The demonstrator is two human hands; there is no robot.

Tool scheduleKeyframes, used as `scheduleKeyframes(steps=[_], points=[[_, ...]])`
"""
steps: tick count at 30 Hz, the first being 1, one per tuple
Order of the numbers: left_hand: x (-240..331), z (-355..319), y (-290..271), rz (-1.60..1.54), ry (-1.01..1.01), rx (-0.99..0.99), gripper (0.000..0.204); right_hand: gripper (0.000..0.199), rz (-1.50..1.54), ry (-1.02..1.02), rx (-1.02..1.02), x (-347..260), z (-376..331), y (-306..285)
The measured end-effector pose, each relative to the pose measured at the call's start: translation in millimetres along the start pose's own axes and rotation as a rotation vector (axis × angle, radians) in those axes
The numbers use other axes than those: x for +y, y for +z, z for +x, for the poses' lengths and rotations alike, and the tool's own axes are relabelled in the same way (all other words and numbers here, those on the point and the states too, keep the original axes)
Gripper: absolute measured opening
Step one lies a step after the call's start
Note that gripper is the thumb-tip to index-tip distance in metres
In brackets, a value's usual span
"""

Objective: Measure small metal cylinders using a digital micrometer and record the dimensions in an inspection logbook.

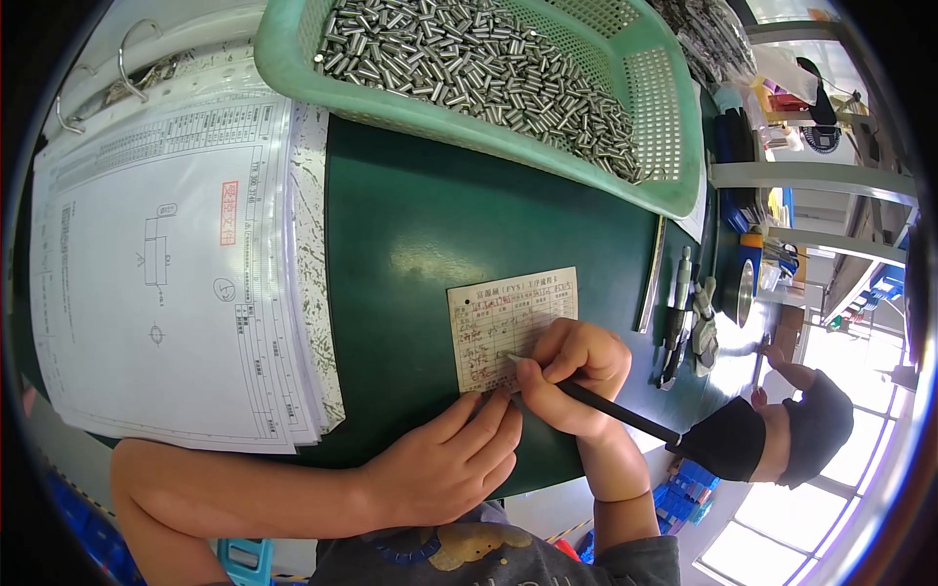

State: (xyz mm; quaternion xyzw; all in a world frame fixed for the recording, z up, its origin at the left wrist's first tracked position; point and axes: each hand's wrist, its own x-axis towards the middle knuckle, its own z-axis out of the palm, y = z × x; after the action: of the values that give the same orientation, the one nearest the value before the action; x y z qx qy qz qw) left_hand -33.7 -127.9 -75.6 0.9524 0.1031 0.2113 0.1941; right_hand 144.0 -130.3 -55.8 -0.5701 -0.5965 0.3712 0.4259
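Note:
A cream-coloured card (pixel 518 311) with a printed table and handwritten entries lies on the green tabletop (pixel 410 234). My right hand (pixel 576 376) is closed around a black pen (pixel 620 410), its tip touching or just above the lower part of the card. My left hand (pixel 454 459) rests flat beside it, fingers stretched out and together, with the fingertips at the card's lower edge. Part of the card's lower right is hidden under my right hand.
A green plastic basket (pixel 430 115) full of small metal pins (pixel 479 68) stands at the back. An open ring binder (pixel 186 293) with a technical drawing lies left. A metal strip (pixel 651 278) and a micrometer (pixel 681 283) lie right. Another person (pixel 782 430) is farther right.

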Motion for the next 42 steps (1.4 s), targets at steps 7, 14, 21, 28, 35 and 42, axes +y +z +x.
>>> scheduleKeyframes(steps=[7,14,21,28,35,42], points=[[0.4,-0.9,1.1,-0.012,-0.005,0.017,0.033,0.029,-0.059,-0.029,-0.019,-3.1,0.8,1.5],[-0.1,-0.4,0.2,-0.008,-0.001,0.008,0.033,0.029,-0.076,-0.041,-0.016,-2.5,1.1,1.7],[1.5,-1.4,2.4,-0.022,-0.016,0.029,0.033,0.021,0.195,0.010,0.108,3.2,-1.7,3.0],[1.2,-0.1,1.8,-0.017,-0.003,0.015,0.032,0.009,0.438,0.023,0.168,-5.7,-10.3,-17.4],[0.7,-0.1,0.7,-0.031,-0.004,0.012,0.031,0.025,0.111,-0.044,0.052,5.6,2.0,-13.0],[-0.5,-0.1,-0.3,-0.045,-0.007,0.004,0.031,0.029,0.017,-0.081,-0.008,8.0,2.7,-14.3]])
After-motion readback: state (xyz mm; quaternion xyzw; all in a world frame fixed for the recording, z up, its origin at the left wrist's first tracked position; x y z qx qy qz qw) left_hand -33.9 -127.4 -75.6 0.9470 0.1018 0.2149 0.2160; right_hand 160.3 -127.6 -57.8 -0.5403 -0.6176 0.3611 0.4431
